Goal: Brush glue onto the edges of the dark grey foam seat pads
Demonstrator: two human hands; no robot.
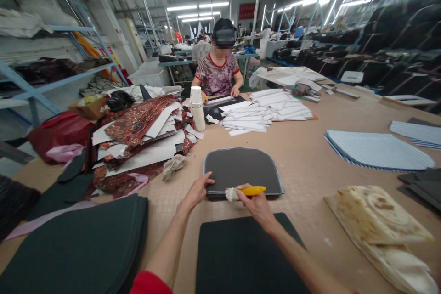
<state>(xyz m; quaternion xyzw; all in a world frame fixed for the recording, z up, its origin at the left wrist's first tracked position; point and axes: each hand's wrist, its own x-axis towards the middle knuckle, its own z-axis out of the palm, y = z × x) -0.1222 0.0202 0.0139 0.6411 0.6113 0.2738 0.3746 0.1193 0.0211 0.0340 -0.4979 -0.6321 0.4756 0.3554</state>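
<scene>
Hands [227, 195] on brown worktable [310, 156], factory hall.

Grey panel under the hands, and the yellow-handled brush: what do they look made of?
Grey panel: looks like matte fabric or synthetic leather, flat, with a pale edge line; can't tell which. Brush in the right hand: glossy yellow handle, likely plastic, with whitish bristles. Left hand presses the panel's edge.

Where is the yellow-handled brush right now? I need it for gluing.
In the head view, the yellow-handled brush is in the right hand, at the near edge of the grey shaped panel, centre table.
</scene>
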